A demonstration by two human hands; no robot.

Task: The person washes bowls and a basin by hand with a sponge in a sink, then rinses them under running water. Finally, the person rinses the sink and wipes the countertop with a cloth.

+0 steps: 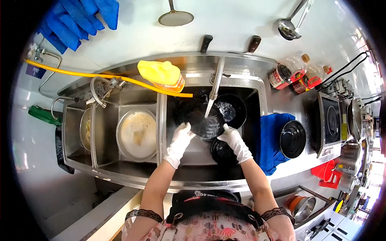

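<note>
Under the running faucet (216,86), a black bowl (208,127) is tilted in the right-hand sink basin, with water hitting its surface. My left hand (181,143), in a white glove, grips its left side. On the right side, my right hand (236,142), also gloved, is closed on the rim. Just behind the held bowl sits another black bowl (240,110) with water in it. A further black bowl (223,152) lies below my right hand, partly covered by it. The dark outlines to the left of the stream are hard to separate.
A steel divider (161,120) separates my basin from one holding a pot of cloudy liquid (138,150). A yellow jug (163,76) and yellow hose (120,77) cross the divider's back. To the right, a black bowl (292,139) rests beside a blue towel (270,140), near an induction cooker (329,124).
</note>
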